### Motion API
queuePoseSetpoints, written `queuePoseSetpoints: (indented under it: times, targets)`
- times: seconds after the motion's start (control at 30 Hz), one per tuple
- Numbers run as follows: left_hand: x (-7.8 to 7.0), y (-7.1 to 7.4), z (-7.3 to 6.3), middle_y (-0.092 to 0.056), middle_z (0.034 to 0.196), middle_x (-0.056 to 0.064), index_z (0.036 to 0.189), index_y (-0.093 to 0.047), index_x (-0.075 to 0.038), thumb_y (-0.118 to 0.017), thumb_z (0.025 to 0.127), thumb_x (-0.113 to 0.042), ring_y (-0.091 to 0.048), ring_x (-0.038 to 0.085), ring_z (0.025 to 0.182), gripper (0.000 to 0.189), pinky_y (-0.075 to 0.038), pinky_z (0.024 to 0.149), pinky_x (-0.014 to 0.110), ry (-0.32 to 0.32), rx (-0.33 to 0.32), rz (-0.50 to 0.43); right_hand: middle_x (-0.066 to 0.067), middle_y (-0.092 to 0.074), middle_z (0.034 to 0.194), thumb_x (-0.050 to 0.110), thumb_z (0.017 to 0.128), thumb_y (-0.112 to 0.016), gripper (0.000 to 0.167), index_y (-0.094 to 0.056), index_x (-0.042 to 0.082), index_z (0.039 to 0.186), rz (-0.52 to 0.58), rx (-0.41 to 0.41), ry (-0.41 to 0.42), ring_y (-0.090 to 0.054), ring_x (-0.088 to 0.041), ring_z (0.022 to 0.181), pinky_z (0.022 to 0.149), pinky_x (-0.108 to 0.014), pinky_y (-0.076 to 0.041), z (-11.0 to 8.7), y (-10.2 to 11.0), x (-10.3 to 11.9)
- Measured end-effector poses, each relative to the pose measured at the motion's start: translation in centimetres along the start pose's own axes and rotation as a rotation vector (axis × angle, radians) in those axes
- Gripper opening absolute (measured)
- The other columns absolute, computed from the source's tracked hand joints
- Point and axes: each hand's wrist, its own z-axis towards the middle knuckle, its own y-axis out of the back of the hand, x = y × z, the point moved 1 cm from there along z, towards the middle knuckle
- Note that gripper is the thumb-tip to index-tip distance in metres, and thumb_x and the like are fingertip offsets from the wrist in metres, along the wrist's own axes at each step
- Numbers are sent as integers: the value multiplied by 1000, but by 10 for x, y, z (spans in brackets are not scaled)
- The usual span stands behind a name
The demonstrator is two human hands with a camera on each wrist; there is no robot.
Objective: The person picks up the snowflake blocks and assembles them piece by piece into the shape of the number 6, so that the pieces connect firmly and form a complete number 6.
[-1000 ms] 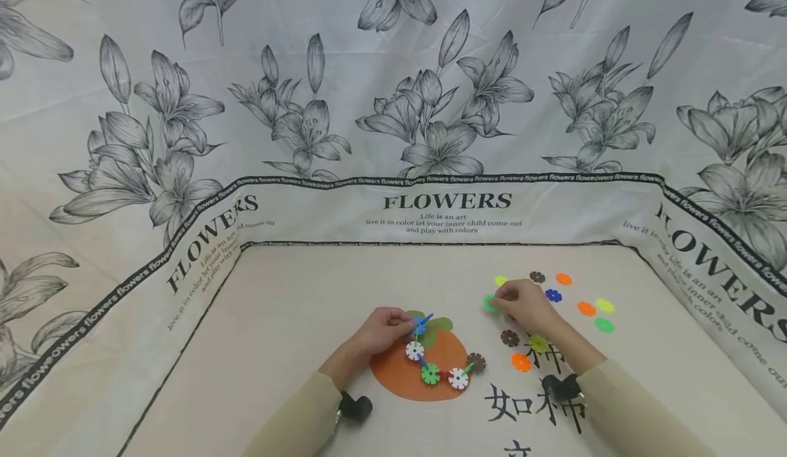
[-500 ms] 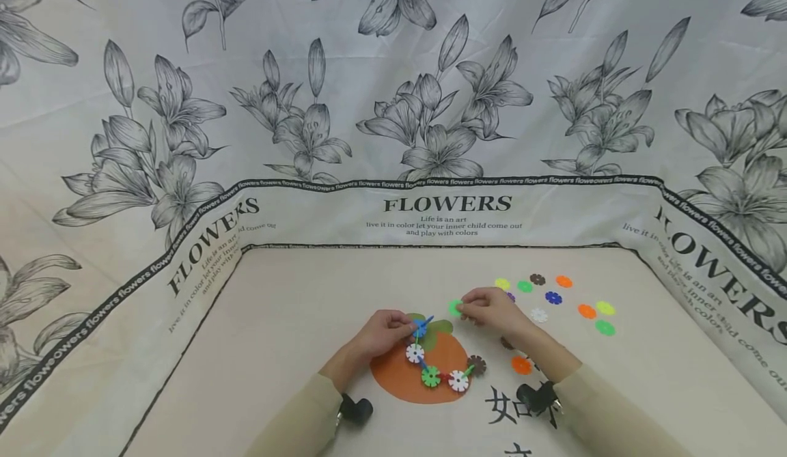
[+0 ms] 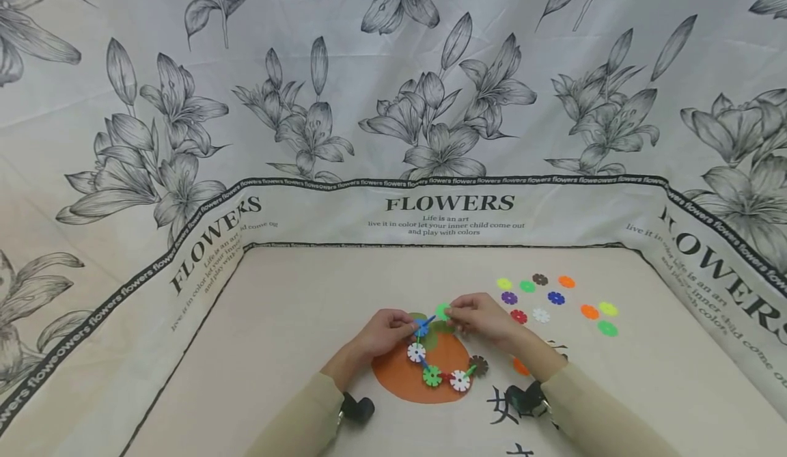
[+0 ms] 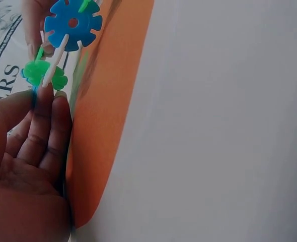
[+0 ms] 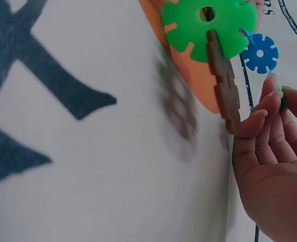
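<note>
A chain of notched plastic snowflake discs hangs in a curve over the orange fruit shape [image 3: 393, 378] on the cloth. Its visible links include a blue disc [image 3: 421, 328] at the upper end, two white discs, a green one and a brown disc [image 3: 479, 365] at the far end; others show edge-on. My left hand [image 3: 386, 335] pinches the chain's upper end beside the blue disc. Between thumb and fingers, my right hand [image 3: 484, 317] pinches a loose green disc [image 3: 443, 311], close to the blue disc set edge-on at the chain's tip. Fingers partly cover that green disc.
Loose discs lie scattered at the right, among them a purple disc [image 3: 509, 298], a red disc [image 3: 518, 316], a white disc [image 3: 541, 315] and several orange, yellow and green ones. Black characters [image 3: 504, 406] mark the cloth near the right forearm. A flower-printed curtain [image 3: 449, 214] borders the back.
My right hand has moved left from the loose discs, carrying the green disc up to the chain's upper end. The left hand and the chain have stayed almost still.
</note>
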Motion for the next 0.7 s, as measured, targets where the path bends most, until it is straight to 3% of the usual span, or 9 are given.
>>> queuePoseSetpoints:
  times: [0.47, 0.7]
  targets:
    - [1, -1, 1, -73, 81, 5, 100, -71, -3, -67, 101, -20, -65, 15, 79, 18, -53, 83, 28, -17, -4, -20, -10, -72, 87, 19, 102, -62, 29, -71, -8, 106, -17, 41, -20, -58, -17, 75, 72, -27, -50, 6, 1, -4]
    - [1, -2, 0, -70, 76, 3, 98, -71, -3, -67, 100, -17, -62, 14, 74, 15, -51, 75, 25, -12, -13, -40, -6, -72, 80, 17, 102, -62, 30, -72, -11, 104, -9, 43, -5, -58, -16, 74, 72, -27, -51, 3, -3, -5]
